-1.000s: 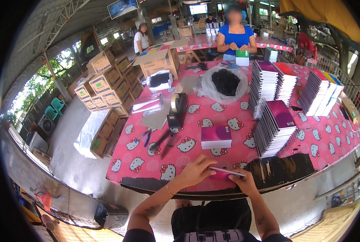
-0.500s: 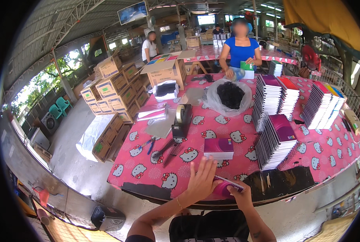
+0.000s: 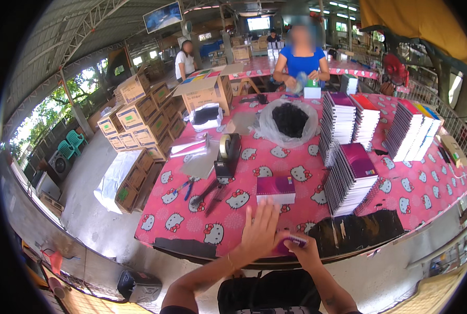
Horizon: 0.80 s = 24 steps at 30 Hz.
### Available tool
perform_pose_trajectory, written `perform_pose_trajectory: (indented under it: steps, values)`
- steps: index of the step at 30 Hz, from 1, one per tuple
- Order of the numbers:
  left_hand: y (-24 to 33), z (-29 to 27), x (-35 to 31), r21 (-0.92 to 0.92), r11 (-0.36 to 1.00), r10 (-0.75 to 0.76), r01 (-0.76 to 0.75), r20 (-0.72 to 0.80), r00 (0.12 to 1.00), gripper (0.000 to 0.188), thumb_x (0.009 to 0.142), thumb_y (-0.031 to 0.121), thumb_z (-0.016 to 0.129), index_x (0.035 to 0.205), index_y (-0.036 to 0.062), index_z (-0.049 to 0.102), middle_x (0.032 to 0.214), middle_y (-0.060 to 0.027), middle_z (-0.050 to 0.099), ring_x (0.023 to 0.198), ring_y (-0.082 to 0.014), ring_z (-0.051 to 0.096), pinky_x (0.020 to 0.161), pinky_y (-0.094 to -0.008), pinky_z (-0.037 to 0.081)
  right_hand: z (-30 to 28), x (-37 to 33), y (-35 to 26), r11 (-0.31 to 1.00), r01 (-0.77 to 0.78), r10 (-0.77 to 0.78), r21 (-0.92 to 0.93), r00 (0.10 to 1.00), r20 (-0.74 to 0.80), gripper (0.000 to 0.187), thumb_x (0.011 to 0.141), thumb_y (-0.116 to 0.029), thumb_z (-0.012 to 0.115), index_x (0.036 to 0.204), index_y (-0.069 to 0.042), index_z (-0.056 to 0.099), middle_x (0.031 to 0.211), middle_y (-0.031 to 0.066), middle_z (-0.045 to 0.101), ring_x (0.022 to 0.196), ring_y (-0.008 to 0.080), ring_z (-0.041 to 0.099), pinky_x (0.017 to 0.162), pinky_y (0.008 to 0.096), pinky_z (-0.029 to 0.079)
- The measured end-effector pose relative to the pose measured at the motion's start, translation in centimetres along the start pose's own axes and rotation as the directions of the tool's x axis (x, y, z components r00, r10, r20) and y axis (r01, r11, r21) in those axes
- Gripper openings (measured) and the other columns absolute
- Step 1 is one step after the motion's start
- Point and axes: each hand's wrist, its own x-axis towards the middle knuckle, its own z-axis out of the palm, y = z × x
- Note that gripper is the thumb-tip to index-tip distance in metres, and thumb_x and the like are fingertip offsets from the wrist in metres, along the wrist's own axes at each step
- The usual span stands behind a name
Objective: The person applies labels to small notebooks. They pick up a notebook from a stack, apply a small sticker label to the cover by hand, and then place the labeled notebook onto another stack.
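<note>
At the table's near edge, my right hand (image 3: 304, 251) is closed around a small purple spiral notebook (image 3: 282, 248). My left hand (image 3: 259, 228) lies over the notebook's left side with its fingers stretched out flat, the palm hiding part of the cover. Just beyond the left fingertips sits a low stack of purple notebooks (image 3: 275, 190). To the right rises a tall leaning stack of purple spiral notebooks (image 3: 352, 180), their coil bindings facing left.
A tape dispenser (image 3: 227, 159), scissors (image 3: 216, 200) and pens (image 3: 188, 189) lie left on the pink table (image 3: 244, 222). Beyond stand a plastic bag of black coils (image 3: 290, 121), more notebook stacks (image 3: 338, 125) and an open carton (image 3: 207, 97). A co-worker in blue (image 3: 302, 65) stands across.
My view has shifted slightly, moving the table leftward in the picture. The notebook in my right hand is tilted a little differently. The co-worker's hands have come closer together.
</note>
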Motion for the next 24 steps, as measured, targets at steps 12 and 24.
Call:
perform_pose_trajectory:
  steps: [12,24]
  values:
    - [3.9,3.5,-5.1,-0.261,0.959,0.100,-0.113,-0.064,0.993,0.078,0.098,0.054,0.047,0.147,-0.0068,0.038,0.153,-0.0288,0.036,0.145,-0.0448,0.031,0.114,-0.0652,0.021,-1.4,1.6,0.7,0.998,0.033,-0.027,-0.057,0.995,0.100,0.030,0.091,-0.002,0.069,0.120,0.000,0.069,0.101,0.0024,0.073,0.089,0.0048,0.059,0.080,0.0243,0.051]
    - [1.0,0.8,-0.5,-0.185,0.982,0.035,-0.040,-0.032,0.999,0.060,0.099,0.042,0.053,0.142,-0.0003,0.048,0.143,-0.0189,0.052,0.138,-0.0342,0.045,0.114,-0.0580,0.026,-1.3,2.1,1.9,0.978,0.119,-0.088,-0.173,0.980,0.178,0.031,0.092,-0.004,0.069,0.122,-0.002,0.070,0.108,0.0091,0.075,0.099,0.0072,0.065,0.085,0.0271,0.053]
